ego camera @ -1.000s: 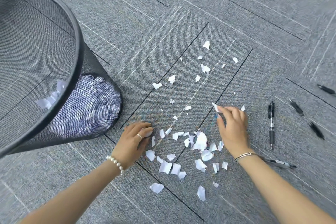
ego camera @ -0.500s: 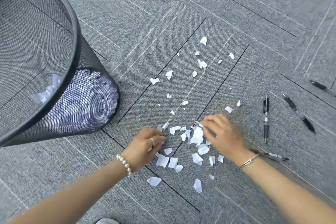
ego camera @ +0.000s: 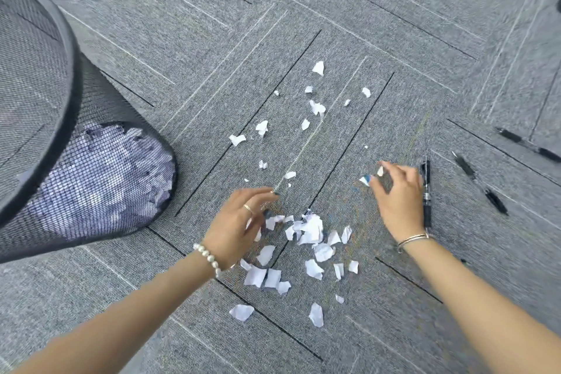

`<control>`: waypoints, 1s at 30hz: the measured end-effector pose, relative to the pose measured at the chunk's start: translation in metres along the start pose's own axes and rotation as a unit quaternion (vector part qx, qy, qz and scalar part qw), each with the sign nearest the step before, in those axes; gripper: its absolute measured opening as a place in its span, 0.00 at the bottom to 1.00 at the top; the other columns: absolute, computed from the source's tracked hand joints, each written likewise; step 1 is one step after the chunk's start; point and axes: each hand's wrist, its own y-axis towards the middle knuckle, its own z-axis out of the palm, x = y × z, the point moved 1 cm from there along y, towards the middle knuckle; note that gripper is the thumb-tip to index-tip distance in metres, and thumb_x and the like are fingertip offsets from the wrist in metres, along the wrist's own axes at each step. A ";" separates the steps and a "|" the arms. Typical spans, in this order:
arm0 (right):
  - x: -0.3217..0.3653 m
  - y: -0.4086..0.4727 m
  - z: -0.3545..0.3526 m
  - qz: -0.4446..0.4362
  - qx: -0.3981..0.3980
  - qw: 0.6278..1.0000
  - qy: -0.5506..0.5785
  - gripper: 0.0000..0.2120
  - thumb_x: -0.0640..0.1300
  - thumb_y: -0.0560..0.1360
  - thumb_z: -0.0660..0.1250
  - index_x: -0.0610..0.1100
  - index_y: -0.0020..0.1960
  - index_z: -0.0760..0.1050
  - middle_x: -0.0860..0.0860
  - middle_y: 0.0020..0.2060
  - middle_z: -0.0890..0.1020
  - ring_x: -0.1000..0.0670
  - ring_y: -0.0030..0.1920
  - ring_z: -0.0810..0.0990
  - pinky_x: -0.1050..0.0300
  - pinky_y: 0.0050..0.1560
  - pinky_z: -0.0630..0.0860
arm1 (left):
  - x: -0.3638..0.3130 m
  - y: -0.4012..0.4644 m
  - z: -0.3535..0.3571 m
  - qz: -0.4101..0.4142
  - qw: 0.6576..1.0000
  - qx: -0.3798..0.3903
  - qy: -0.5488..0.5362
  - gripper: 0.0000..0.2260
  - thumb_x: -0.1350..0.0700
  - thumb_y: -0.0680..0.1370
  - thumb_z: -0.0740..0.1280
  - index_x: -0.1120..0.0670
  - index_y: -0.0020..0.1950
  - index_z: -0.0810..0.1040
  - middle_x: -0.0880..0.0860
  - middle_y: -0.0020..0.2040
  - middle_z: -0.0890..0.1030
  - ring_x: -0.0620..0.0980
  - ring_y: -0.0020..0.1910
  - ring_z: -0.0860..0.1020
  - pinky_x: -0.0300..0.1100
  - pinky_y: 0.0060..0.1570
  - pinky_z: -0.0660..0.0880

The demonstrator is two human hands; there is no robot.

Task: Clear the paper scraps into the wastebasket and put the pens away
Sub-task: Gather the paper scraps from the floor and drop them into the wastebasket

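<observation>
White paper scraps (ego camera: 309, 229) lie heaped on the grey carpet between my hands, and more loose scraps (ego camera: 317, 108) are scattered farther away. My left hand (ego camera: 239, 222) is cupped palm down at the heap's left edge, fingers curled on the carpet and touching scraps. My right hand (ego camera: 397, 194) is spread to the right of the heap, its fingertips on two small scraps (ego camera: 364, 181). A black pen (ego camera: 426, 191) lies just right of that hand. The black mesh wastebasket (ego camera: 71, 51) stands at the left with paper in its bottom.
More black pens lie on the carpet at the right: one (ego camera: 464, 165), another (ego camera: 496, 202) and a farther one (ego camera: 529, 146). A few scraps (ego camera: 241, 312) sit nearer to me than the heap. Grey carpet tiles surround everything.
My right hand has gone from the heap out to the right, onto two scraps beside the pen. My left hand has stayed at the heap's left edge.
</observation>
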 end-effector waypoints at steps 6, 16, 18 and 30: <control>0.001 -0.002 0.006 -0.013 -0.032 0.999 -0.014 0.12 0.47 0.73 0.66 0.43 0.54 0.77 0.44 0.49 0.77 0.43 0.52 0.72 0.55 0.49 0.67 | 0.008 0.032 -0.004 -0.104 0.993 -0.017 0.055 0.16 0.53 0.75 0.62 0.51 0.63 0.71 0.51 0.61 0.72 0.48 0.61 0.67 0.44 0.64 0.63; 0.010 -0.010 0.009 -0.069 -0.018 0.997 0.033 0.07 0.42 0.72 0.66 0.42 0.49 0.79 0.47 0.42 0.79 0.46 0.41 0.77 0.48 0.43 0.77 | 0.001 0.077 0.007 -0.137 0.989 0.043 0.034 0.17 0.55 0.75 0.63 0.51 0.64 0.69 0.49 0.52 0.68 0.45 0.51 0.69 0.40 0.59 0.69; 0.014 -0.011 0.009 -0.063 -0.023 0.997 0.038 0.06 0.40 0.72 0.67 0.41 0.48 0.79 0.46 0.40 0.79 0.47 0.38 0.77 0.48 0.41 0.77 | 0.002 0.080 0.005 -0.179 0.984 0.024 -0.004 0.14 0.60 0.76 0.62 0.53 0.62 0.71 0.49 0.51 0.68 0.43 0.42 0.71 0.35 0.47 0.74; 0.103 -0.023 0.031 -0.151 0.107 0.968 0.169 0.12 0.40 0.72 0.66 0.43 0.55 0.76 0.51 0.41 0.78 0.56 0.39 0.76 0.71 0.41 0.73 | 0.013 0.077 0.000 -0.181 0.983 0.038 0.000 0.11 0.61 0.76 0.61 0.54 0.57 0.74 0.50 0.47 0.71 0.39 0.34 0.69 0.33 0.39 0.72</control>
